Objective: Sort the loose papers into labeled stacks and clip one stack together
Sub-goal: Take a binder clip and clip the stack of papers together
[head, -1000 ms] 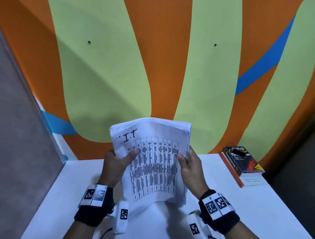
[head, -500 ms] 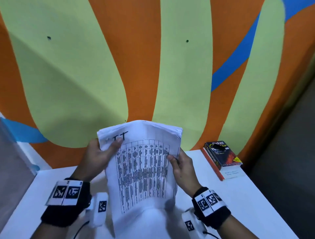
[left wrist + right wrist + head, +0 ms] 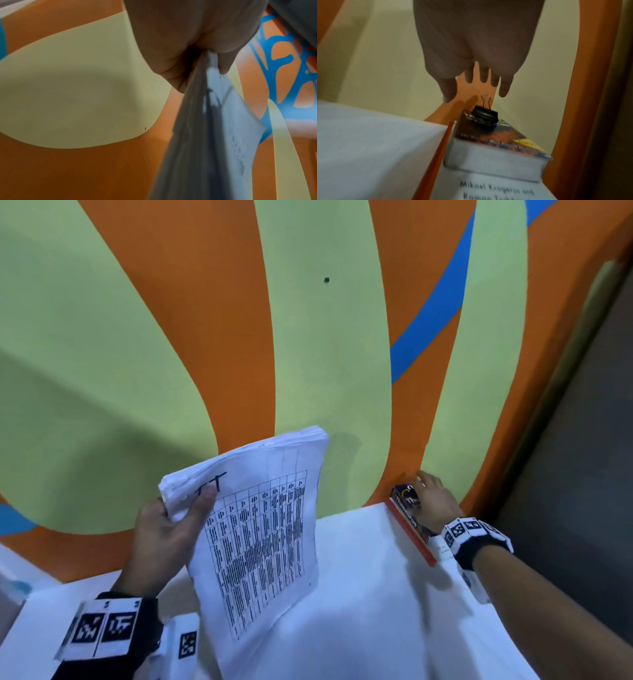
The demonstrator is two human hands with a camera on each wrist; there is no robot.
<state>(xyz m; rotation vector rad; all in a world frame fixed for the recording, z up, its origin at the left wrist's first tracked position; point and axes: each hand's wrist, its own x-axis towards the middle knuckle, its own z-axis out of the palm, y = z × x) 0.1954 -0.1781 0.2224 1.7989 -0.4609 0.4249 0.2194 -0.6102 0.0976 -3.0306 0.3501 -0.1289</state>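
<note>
A thick stack of white papers with a printed table and a handwritten "IT" label stands nearly upright over the white table. My left hand grips its upper left corner, thumb on the front; in the left wrist view the papers hang from the pinching fingers. My right hand hovers over two stacked books at the table's back right, fingers spread and holding nothing. A black binder clip sits on the top book, just below my right fingertips.
The striped orange, green and blue wall rises directly behind the table. A dark grey panel stands at the right. The lower book has a white cover and orange spine.
My right hand let go of the paper stack and moved right to the books. The left hand now holds the tilted stack alone. The head view swung right.
</note>
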